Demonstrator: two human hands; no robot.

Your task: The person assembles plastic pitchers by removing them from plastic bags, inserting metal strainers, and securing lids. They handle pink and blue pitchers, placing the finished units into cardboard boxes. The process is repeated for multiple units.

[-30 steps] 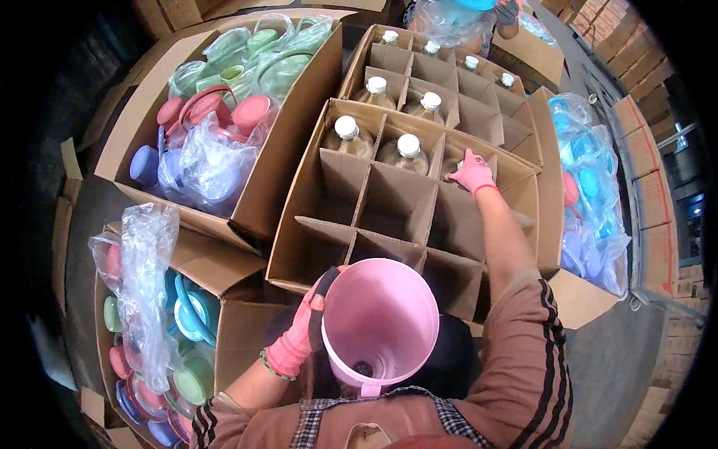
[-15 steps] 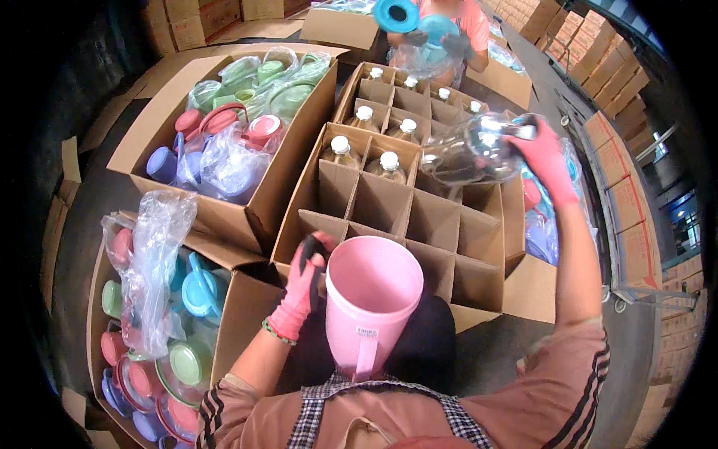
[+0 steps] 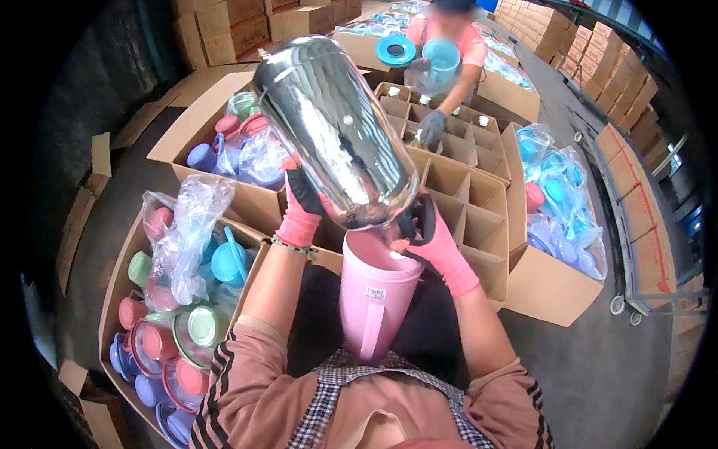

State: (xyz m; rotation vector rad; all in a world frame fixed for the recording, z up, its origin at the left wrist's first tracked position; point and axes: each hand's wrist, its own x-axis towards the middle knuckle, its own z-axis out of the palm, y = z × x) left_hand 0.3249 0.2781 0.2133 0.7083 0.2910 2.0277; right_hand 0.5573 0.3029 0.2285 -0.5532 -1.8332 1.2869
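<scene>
A large mirror-silver glass flask liner [image 3: 336,131] hangs tilted over an open pink plastic jug [image 3: 380,299], its lower end at the jug's rim. My left hand [image 3: 301,200], in a pink and dark glove, grips the liner's left side. Around its lower right end closes my right hand [image 3: 440,247], gloved alike, right beside the rim. The jug stands upright between my legs, handle toward me. Just beyond it is a cardboard carton with dividers [image 3: 479,224], partly hidden by the liner.
Cartons of coloured plastic jugs and lids stand at the left [image 3: 161,337], the far left [image 3: 179,142] and the right [image 3: 557,288]. Opposite, a co-worker [image 3: 449,56] holds a blue container [image 3: 441,60] and reaches a gloved hand into a second divided carton [image 3: 479,153].
The liner has come from the right, over the divided carton, to above the pink jug. My left hand has left the jug's side and joined the right on it. The co-worker's hand has reached down.
</scene>
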